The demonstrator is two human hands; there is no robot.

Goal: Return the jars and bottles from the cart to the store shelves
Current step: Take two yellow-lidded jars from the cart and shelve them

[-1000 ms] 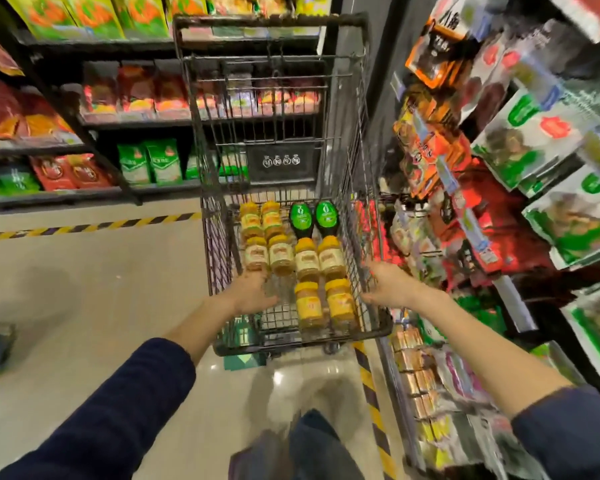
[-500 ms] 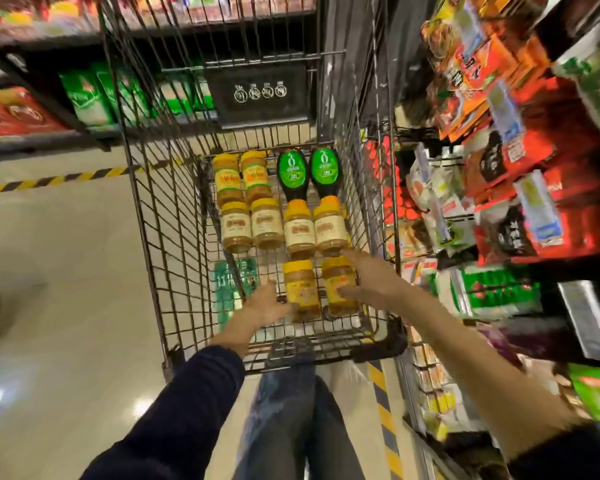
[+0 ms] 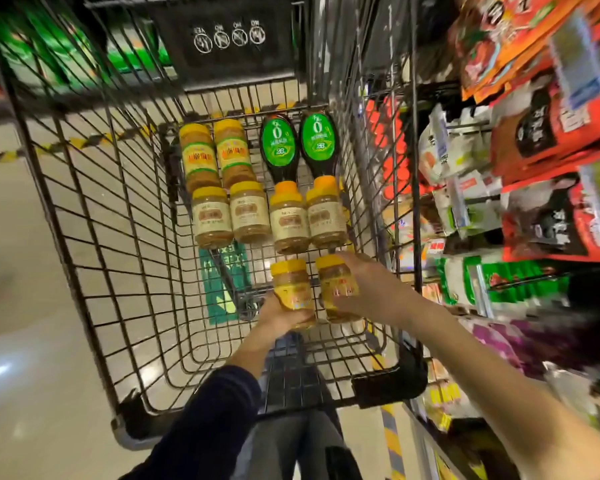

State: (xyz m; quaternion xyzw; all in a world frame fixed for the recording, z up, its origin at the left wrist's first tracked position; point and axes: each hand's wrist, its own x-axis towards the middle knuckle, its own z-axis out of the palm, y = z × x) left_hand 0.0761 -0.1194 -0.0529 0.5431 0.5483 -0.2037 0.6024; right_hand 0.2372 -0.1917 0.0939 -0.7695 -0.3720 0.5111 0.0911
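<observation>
left jar (image 3: 293, 292), right jar (image 3: 338, 289) lie centre frame on cart (image 3: 94, 237) floor, nearest row, so first to hand | left hand (image 3: 278, 318) fingers curl round left jar, right hand (image 3: 366, 289) fingers wrap right jar | other jars (image 3: 250, 213), green bottles (image 3: 278, 143) rowed above | shelves (image 3: 534, 258) frame right

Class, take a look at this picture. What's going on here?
A person is leaning over a wire shopping cart parked beside store shelves. Their left hand grips one yellow-lidded jar and their right hand grips the neighbouring jar, both at the near end of the cart. Six more jars and two green-labelled bottles lie further along the cart floor.
</observation>
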